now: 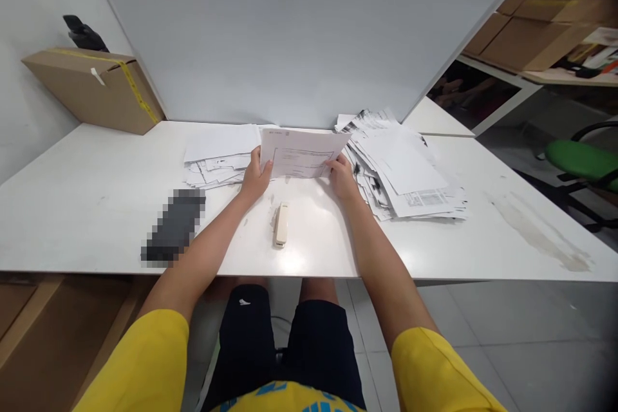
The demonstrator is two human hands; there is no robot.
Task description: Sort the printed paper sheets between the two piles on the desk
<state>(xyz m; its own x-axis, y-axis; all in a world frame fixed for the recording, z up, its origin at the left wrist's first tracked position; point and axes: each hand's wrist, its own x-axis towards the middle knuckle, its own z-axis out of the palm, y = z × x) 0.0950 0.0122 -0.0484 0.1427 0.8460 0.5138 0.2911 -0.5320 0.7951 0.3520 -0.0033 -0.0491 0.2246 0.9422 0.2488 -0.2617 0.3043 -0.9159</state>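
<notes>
Between my hands, a printed paper (pixel 302 151) is held up off the desk, tilted toward me. My left hand (pixel 255 175) grips its left edge, thumb in front. At the right edge, my right hand (pixel 341 175) pinches the same paper; whether it is one sheet or several I cannot tell. Below it on the desk lies a cream stapler (pixel 281 225). A stack of papers (pixel 222 145) sits behind my left hand, partly covered by the held paper. To the right of my right hand spreads a larger, messy pile of papers (pixel 405 161).
A blurred dark rectangular object (pixel 176 225) lies by my left forearm on the white desk (pixel 483 232). A cardboard box (pixel 96 87) stands at the back left against a grey partition (pixel 309 32). More boxes (pixel 541 26) and a green chair (pixel 579 158) are at the right.
</notes>
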